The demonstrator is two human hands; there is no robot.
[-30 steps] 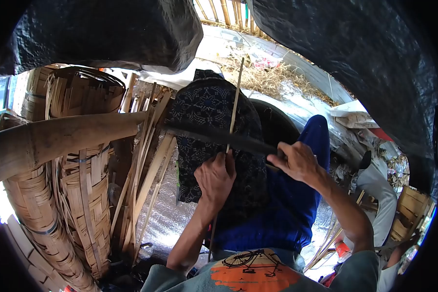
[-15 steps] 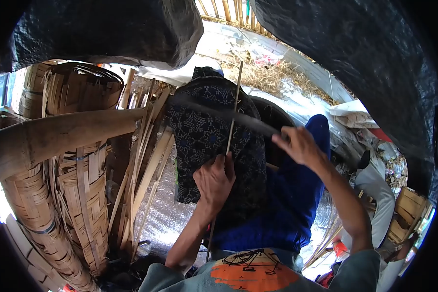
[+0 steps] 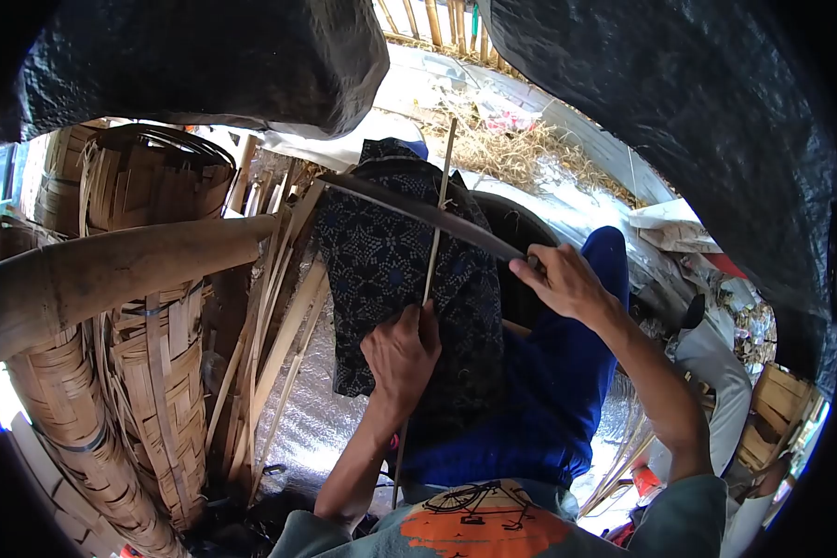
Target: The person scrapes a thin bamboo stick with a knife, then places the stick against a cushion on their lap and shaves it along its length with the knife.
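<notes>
A thin bamboo strip (image 3: 434, 244) stands out lengthwise over a dark patterned cloth (image 3: 374, 237) on my lap. Fingers closed, my left hand (image 3: 402, 353) grips the strip low down, and its lower end comes out below the wrist. My right hand (image 3: 563, 284) is wrapped round the handle of a long knife (image 3: 418, 210). The blade lies across the strip, its tip pointing to the upper left. A small curl or shaving shows on the strip beside the blade.
Woven bamboo baskets (image 3: 163, 391) and a thick bamboo pole (image 3: 130, 270) are on the left, with loose bamboo slats (image 3: 293, 344) beside them. Dark sheeting (image 3: 679, 112) hangs overhead. At the right is another person's pale-clothed leg (image 3: 724, 381). Dry straw (image 3: 521, 153) lies ahead.
The knife, blurred half a second ago, now shows clearly against the strip. My left hand and the strip have shifted slightly left, the hand also slightly down. A small shaving now shows on the strip.
</notes>
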